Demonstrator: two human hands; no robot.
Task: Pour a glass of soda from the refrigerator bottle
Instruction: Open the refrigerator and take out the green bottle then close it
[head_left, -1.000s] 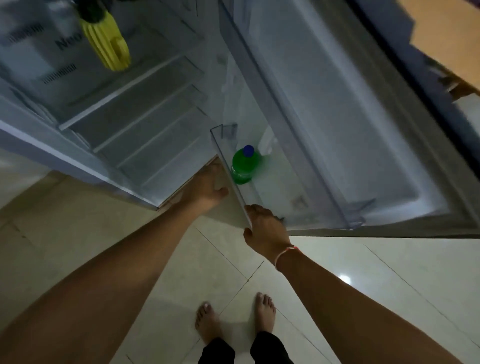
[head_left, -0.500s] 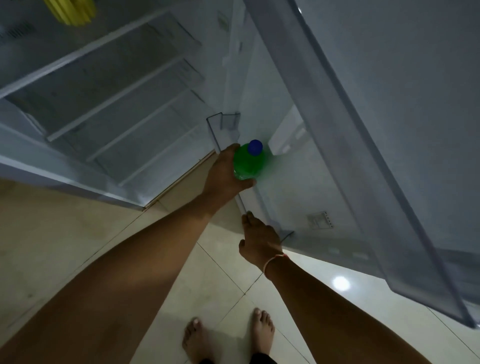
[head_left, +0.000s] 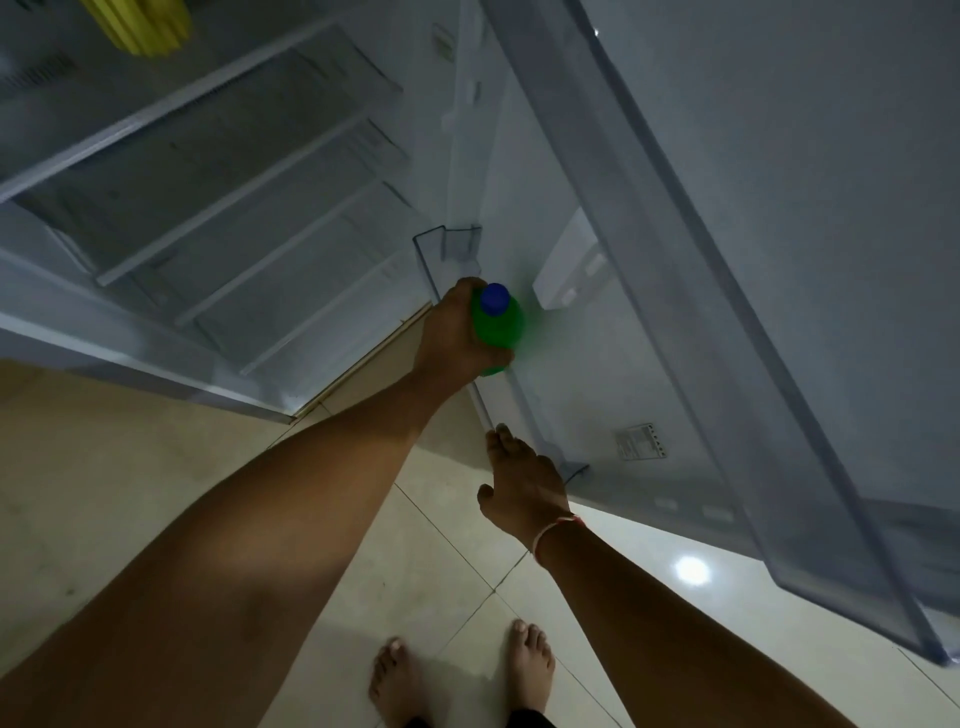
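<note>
Fridge door (head_left: 779, 260): open wide; your view looks down along its inner face.
Bottle (head_left: 501, 332): green, blue cap (head_left: 494, 298) on and sealed; it stands in the lowest door bin (head_left: 524, 410), at the hinge end.
Left hand (head_left: 454, 338): your fingers and thumb curl round the bottle's upper body, just under the cap. A grip, as far as shows.
Right hand (head_left: 522, 486): holds nothing; fingers reach forward with the tips at the bin's front rim. Whether they press it or only touch, cannot tell.
Shelves (head_left: 234, 208): nothing visible on the lower ones; a yellow object (head_left: 140, 23) sits at the top edge of view.
Floor (head_left: 441, 545): pale tiles, your bare feet below.
Done so far: door opened, bottle found and taken in hand.
Left to do: lift the bottle clear of the bin, carry it out, uncap, pour, likely shut the door. No glass in view.
Progress, by judgement: early; the pour is well ahead of you.
</note>
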